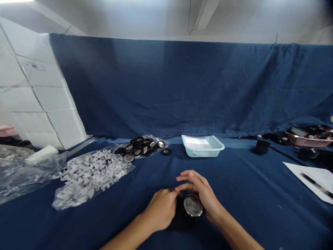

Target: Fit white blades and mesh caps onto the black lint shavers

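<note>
A round metal disc (193, 205) with small holes, silver-rimmed, lies at the lower centre on or beside a black object (180, 218) whose shape is hard to make out. My left hand (162, 208) is closed at the left side of that black object, fingers curled over it; what they grip is hidden. Above and right of the disc is my right hand (201, 191), its fingers extended and apart, reaching toward the left fingertips. Its palm side is next to the disc, with nothing visibly held.
Left, a plastic bag of small white-grey parts (91, 173) lies near a pile of black and silver round parts (142, 146). Behind my hands stands a light-blue basket (204, 153). Paper (312, 177) with a pen and a pink basket (307, 141) are right; white boxes (44, 97) stand left.
</note>
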`<state>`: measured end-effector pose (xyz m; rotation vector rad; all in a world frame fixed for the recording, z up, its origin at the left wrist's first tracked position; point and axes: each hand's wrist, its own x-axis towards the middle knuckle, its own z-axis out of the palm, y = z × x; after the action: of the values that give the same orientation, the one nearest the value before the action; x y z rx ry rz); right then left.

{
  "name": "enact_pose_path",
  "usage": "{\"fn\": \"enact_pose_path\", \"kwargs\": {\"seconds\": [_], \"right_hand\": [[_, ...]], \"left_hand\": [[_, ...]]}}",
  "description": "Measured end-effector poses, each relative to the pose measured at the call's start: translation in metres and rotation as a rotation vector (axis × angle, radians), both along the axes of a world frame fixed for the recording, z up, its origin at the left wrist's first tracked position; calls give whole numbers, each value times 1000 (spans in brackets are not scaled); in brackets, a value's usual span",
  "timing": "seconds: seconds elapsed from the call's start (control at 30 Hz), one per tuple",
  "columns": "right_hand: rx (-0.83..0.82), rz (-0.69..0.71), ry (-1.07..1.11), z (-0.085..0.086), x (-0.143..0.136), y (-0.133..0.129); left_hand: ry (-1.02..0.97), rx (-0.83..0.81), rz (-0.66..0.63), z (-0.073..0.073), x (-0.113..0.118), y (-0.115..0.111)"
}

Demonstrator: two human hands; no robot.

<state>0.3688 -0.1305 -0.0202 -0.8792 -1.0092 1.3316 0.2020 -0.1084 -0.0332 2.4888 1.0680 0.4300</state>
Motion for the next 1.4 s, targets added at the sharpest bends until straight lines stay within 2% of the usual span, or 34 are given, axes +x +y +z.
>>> {"fn": "enact_pose_path", "kwargs": {"seconds": [0.2, 0.3, 0.47, 0.63, 0.73, 0.83, 0.93, 1.03, 1.13, 1.2, 1.27, 1.4], "right_hand": [[24, 39, -25, 3, 2, -4], [85, 40, -29, -1, 0, -2], [170, -47, -51, -9, -8, 0], [164, -149, 18, -9, -7, 2], [166, -156, 87, -7, -4, 3], [192, -138, 136, -4, -2, 1], [245, -110, 141, -1, 1, -4], [305, -82, 115, 1, 5, -8], [309, -32, 110, 4, 6, -11], [293, 4, 131, 6, 5, -11], [280, 27, 154, 8, 5, -10], [251, -10, 187, 8, 5, -7]], "left_hand": [[107, 13, 242, -2, 0, -5], [99, -22, 298, 1, -1, -4], [-23, -116, 245, 2, -2, 1], [-187, -266, 244, 1, 3, 1], [-284, -338, 190, 5, 5, -2], [-301, -424, 157, 9, 6, -6], [-422, -616, 176, 11, 6, -9], [-590, -1017, 192, 7, 5, -9], [-638, -1503, 47, 0, 5, -7], [-635, -1713, -60, -5, 8, -7], [-654, -1808, -98, -8, 11, -7], [-720, -1808, -69, -12, 16, -8]]}}
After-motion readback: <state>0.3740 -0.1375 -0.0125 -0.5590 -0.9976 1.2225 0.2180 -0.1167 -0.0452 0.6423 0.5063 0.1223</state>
